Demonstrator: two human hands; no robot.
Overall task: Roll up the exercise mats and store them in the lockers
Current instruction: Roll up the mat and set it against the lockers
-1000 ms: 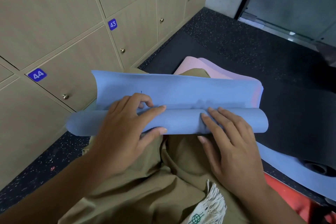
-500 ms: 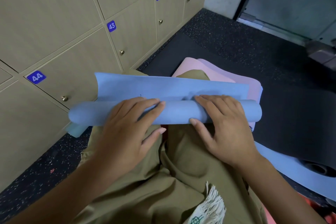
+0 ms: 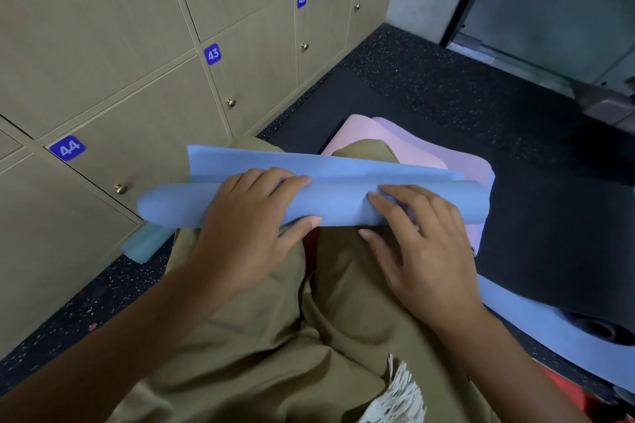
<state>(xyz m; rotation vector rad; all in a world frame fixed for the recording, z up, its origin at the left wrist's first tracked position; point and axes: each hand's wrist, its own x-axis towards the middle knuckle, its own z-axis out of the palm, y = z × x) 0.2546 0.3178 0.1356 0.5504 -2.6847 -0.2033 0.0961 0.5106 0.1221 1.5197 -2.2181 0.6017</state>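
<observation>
Blue mat roll [image 3: 330, 204] lies across the lap, long axis left to right, directly under both sets of fingers. Left hand [image 3: 254, 230] has fingers curled over the roll's top, thumb under its near edge; right hand [image 3: 422, 244] presses nearly straight fingers on it. Unrolled flap [image 3: 275, 163] extends beyond the fingertips, so rolling goes away from the body. Both hands equally near. Lockers [image 3: 165, 134] left of the fingers, all doors closed, contents hidden.
</observation>
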